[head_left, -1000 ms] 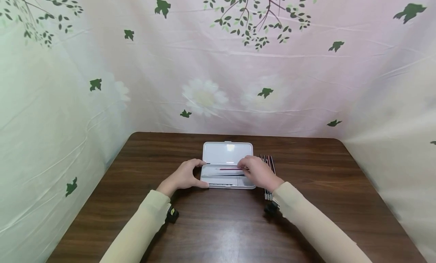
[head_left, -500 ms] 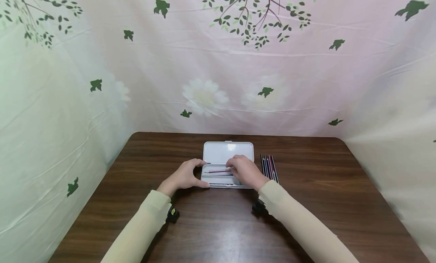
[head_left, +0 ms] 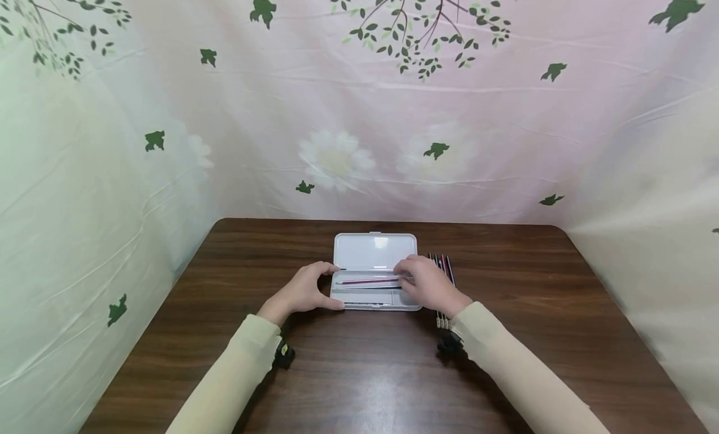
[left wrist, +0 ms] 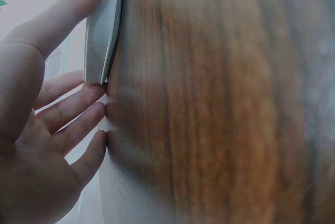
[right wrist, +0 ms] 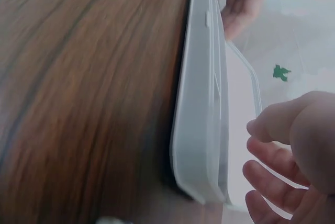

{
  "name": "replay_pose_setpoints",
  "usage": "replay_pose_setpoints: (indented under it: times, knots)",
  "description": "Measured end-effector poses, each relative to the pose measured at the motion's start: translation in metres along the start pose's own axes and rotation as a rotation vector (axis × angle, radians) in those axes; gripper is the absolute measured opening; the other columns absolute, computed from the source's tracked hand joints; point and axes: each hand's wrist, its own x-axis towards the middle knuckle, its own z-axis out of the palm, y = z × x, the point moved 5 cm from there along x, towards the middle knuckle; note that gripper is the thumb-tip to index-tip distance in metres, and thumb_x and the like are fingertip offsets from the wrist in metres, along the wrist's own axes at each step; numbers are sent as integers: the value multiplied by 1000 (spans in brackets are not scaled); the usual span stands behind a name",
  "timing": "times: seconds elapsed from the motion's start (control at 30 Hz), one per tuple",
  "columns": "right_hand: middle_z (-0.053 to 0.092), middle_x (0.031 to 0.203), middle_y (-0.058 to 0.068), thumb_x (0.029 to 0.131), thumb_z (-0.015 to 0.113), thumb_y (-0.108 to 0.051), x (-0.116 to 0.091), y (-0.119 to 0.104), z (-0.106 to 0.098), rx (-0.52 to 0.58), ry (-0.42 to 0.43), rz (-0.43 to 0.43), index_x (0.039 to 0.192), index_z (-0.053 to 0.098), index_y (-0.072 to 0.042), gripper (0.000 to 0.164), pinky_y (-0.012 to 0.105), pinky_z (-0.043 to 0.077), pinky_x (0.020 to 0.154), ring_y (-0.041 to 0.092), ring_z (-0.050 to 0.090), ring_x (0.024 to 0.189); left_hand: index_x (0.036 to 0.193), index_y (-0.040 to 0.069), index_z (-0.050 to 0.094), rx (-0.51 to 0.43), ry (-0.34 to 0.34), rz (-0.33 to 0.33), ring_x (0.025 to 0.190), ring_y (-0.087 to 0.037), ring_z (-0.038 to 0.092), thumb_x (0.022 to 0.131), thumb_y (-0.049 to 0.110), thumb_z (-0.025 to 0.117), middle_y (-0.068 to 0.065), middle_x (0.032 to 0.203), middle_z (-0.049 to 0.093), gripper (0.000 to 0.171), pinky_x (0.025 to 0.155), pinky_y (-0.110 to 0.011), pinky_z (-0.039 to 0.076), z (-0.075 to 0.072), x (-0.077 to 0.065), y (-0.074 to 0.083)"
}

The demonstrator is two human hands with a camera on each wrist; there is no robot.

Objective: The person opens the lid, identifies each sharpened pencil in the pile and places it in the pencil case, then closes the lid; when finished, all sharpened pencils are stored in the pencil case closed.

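Observation:
A white pencil case (head_left: 365, 299) lies on the table with its lid (head_left: 374, 251) raised toward the back. My left hand (head_left: 306, 288) grips its left end, thumb at the front corner and index finger at the back corner; the left wrist view shows the thumb against the case's side. One dark red pencil (head_left: 367, 281) rests lengthwise in the back part of the case. Over its right end is my right hand (head_left: 429, 285), fingers loosely bent. In the right wrist view, the right fingertips (right wrist: 252, 145) show nothing between them and the thumb.
Several pencils (head_left: 447, 266) lie side by side on the brown wooden table (head_left: 505, 334), just right of the case and partly hidden by the right hand. A printed cloth (head_left: 371, 122) hangs behind and at both sides.
The pencil slid left inside the case with the right hand, then stayed while the right hand moved back right, uncovering more of it. The left hand has stayed at the case's left end.

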Motion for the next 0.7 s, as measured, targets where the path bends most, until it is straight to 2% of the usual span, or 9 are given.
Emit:
replay_pose_setpoints:
  times: [0.23, 0.5, 0.7]
  knots:
    - [75, 107, 7, 92, 75, -4, -16, 15, -18, 10, -10, 43, 111, 78, -4, 19, 47, 59, 89, 24, 70, 101, 143, 5, 60, 1, -2, -3, 133, -26, 55, 72, 45, 98, -10, 142, 62, 90, 116, -47, 43, -1, 0, 1]
    - [73, 110, 10, 93, 73, -3, -39, 46, -37, 22, 19, 112, 113, 76, -3, 20, 51, 60, 86, 28, 71, 101, 143, 6, 60, 6, -1, 6, 132, -26, 56, 71, 47, 98, -10, 141, 62, 91, 116, -47, 44, 1, 1, -2]
    - [73, 112, 14, 95, 71, -5, -57, 69, -43, 36, 3, 213, 116, 74, -2, 21, 51, 58, 86, 28, 69, 97, 143, 6, 60, 8, -1, 4, 132, -26, 56, 71, 48, 97, -10, 141, 62, 91, 115, -47, 44, 1, 1, -3]
